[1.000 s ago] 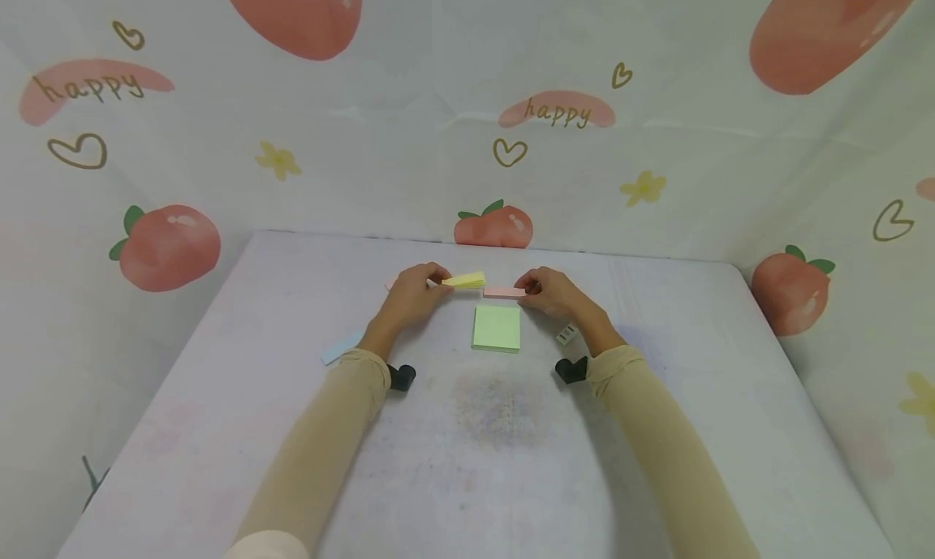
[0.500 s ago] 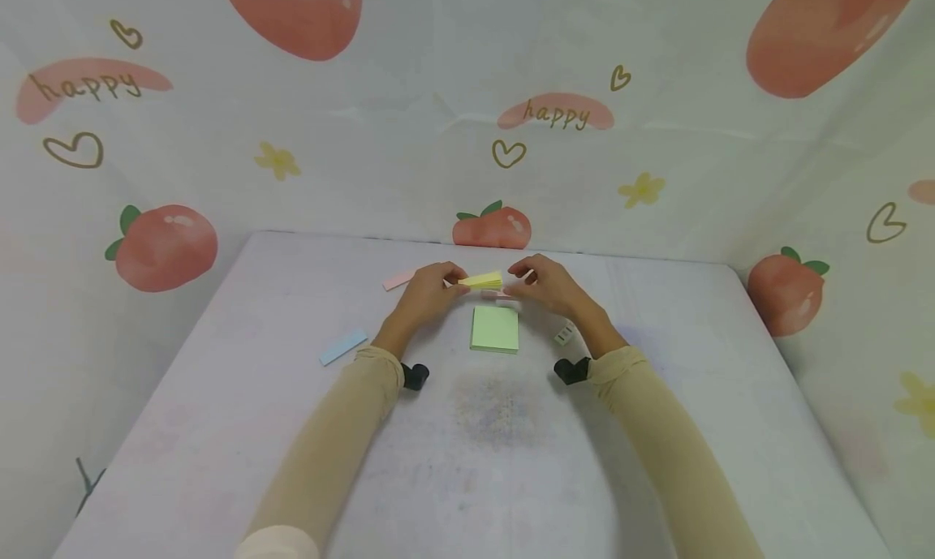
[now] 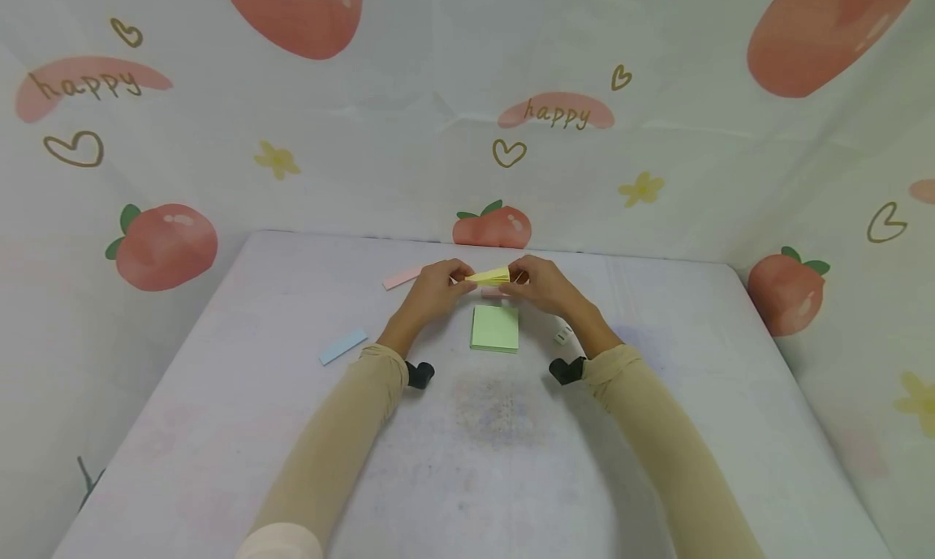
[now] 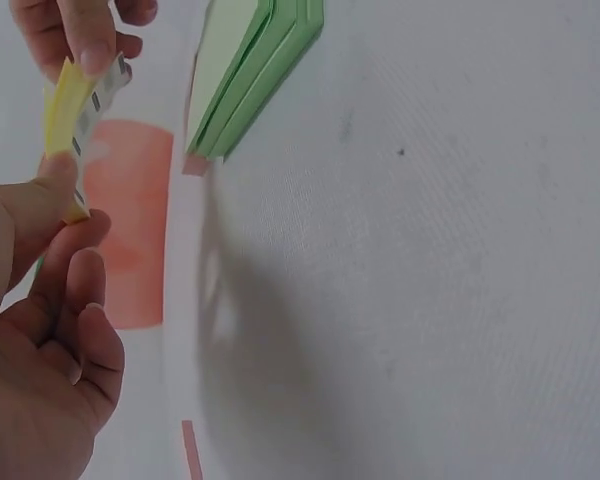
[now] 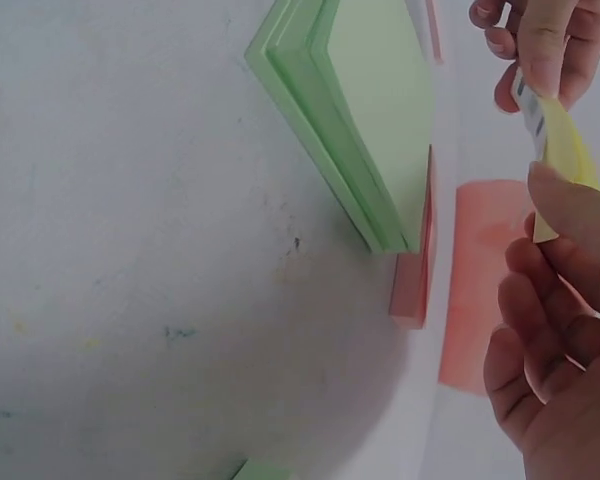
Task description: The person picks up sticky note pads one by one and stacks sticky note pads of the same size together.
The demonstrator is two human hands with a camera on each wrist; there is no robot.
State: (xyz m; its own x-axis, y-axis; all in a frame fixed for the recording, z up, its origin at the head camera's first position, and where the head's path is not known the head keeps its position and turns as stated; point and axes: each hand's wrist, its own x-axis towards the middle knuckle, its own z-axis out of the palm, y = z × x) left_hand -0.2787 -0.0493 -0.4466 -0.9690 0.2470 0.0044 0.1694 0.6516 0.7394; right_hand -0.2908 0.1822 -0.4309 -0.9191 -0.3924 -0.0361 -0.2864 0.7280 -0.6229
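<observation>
Above the far middle of the table, a thin yellow pad of sticky-note strips (image 3: pixel 488 277) is held between both hands, its sheets slightly fanned. My left hand (image 3: pixel 437 290) pinches its left end between thumb and fingers. The right hand (image 3: pixel 549 288) pinches the other end, thumb on the near side in the right wrist view. Dark marks show along the pad's pale underside (image 4: pixel 92 108) in the left wrist view. Just below the hands, a green square sticky-note pad (image 3: pixel 495 328) lies on the table, with a pink strip pad (image 5: pixel 412 285) behind it, partly hidden in the head view.
A pink strip (image 3: pixel 402 278) lies left of the left hand, and a blue strip (image 3: pixel 343 346) is nearer on that side. Beside the right wrist sits a small pale piece with dark marks (image 3: pixel 562 334). A printed cloth wall (image 3: pixel 380 178) rises behind the table.
The right hand has let go of the pink strip pad behind the green one and taken the yellow pad's right end. My left hand has shifted right with the yellow pad.
</observation>
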